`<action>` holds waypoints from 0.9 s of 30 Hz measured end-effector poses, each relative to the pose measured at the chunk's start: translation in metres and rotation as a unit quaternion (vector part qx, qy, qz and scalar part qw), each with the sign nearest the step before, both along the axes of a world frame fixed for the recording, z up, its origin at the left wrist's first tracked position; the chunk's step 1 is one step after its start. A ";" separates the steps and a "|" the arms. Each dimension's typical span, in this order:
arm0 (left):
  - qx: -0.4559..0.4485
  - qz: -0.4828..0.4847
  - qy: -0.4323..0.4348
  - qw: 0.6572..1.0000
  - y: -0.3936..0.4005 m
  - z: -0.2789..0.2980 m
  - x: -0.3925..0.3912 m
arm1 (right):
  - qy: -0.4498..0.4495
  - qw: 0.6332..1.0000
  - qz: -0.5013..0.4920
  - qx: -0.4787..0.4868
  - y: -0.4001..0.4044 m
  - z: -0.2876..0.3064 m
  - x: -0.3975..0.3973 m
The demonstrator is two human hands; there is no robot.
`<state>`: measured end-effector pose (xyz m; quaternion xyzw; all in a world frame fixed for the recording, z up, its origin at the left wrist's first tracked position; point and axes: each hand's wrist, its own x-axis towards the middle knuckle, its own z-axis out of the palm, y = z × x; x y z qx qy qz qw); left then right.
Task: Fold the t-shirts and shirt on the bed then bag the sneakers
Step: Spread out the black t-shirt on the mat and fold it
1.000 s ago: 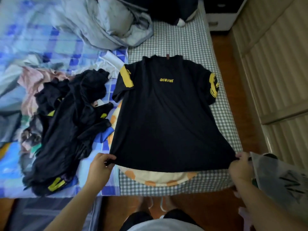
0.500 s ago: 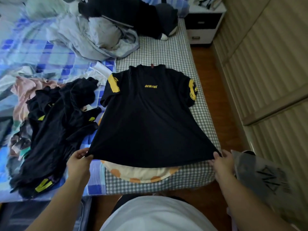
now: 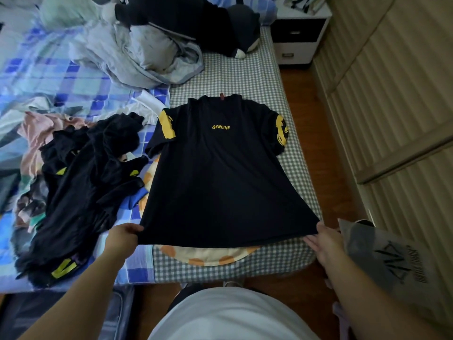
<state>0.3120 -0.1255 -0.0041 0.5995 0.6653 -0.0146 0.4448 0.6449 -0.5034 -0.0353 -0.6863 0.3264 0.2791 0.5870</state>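
A black t-shirt [image 3: 220, 173] with yellow sleeve prints and the word GENUINE lies spread flat, collar away from me, on the checked bed [image 3: 247, 77]. My left hand [image 3: 122, 238] pinches its bottom-left hem corner. My right hand [image 3: 326, 241] holds the bottom-right hem corner, fingers partly extended along the edge. The hem is lifted slightly off a cream cushion with orange dots [image 3: 210, 255]. A heap of black clothes with yellow marks [image 3: 81, 192] lies left of the shirt. A grey plastic bag [image 3: 384, 256] with black print hangs at my right. No sneakers are visible.
Crumpled grey bedding [image 3: 137, 50] and a dark plush toy [image 3: 196, 23] lie at the bed's head. A white and black nightstand [image 3: 297, 38] stands beyond the bed. A slatted wardrobe [image 3: 392, 106] lines the right side of a narrow wooden floor strip [image 3: 316, 123].
The view tilted up and drew back, showing more of the bed's head. Both hands keep hold of the hem corners; the shirt stays spread.
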 end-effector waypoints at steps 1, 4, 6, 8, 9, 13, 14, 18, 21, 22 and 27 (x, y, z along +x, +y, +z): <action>0.006 -0.001 0.002 1.000 0.000 0.000 0.001 | -0.007 1.000 -0.005 -0.011 0.000 0.001 0.000; 0.004 0.039 -0.049 0.998 -0.003 0.002 0.005 | -0.011 0.999 -0.014 -0.039 -0.002 0.002 0.005; 0.016 0.084 -0.076 0.993 -0.004 0.002 0.005 | 0.001 0.998 -0.007 -0.059 -0.003 -0.001 0.010; 0.038 0.112 -0.087 0.989 -0.007 0.007 0.007 | 0.010 0.997 0.008 -0.075 0.000 -0.003 0.012; 0.045 0.121 -0.085 0.988 -0.007 0.008 0.008 | 0.006 0.996 0.018 -0.084 0.003 -0.001 0.010; 0.046 0.078 -0.016 0.996 -0.002 0.003 0.002 | -0.036 0.988 0.086 -0.125 0.018 0.010 -0.002; 0.051 0.049 0.023 0.997 0.003 -0.001 0.000 | -0.041 0.988 0.088 -0.122 0.018 0.010 -0.003; 0.022 0.017 0.162 0.986 0.016 -0.012 -0.009 | -0.013 0.991 0.001 -0.131 -0.003 0.003 0.000; -0.101 0.125 0.101 0.982 0.011 -0.017 -0.020 | 0.038 0.993 -0.067 -0.086 -0.024 -0.003 0.001; -0.153 0.171 0.061 0.971 0.006 -0.018 -0.024 | 0.058 0.993 -0.083 -0.065 -0.030 -0.004 -0.001; -0.279 0.370 -0.165 0.870 -0.017 -0.031 -0.042 | 0.184 0.968 -0.154 0.070 -0.038 -0.011 -0.016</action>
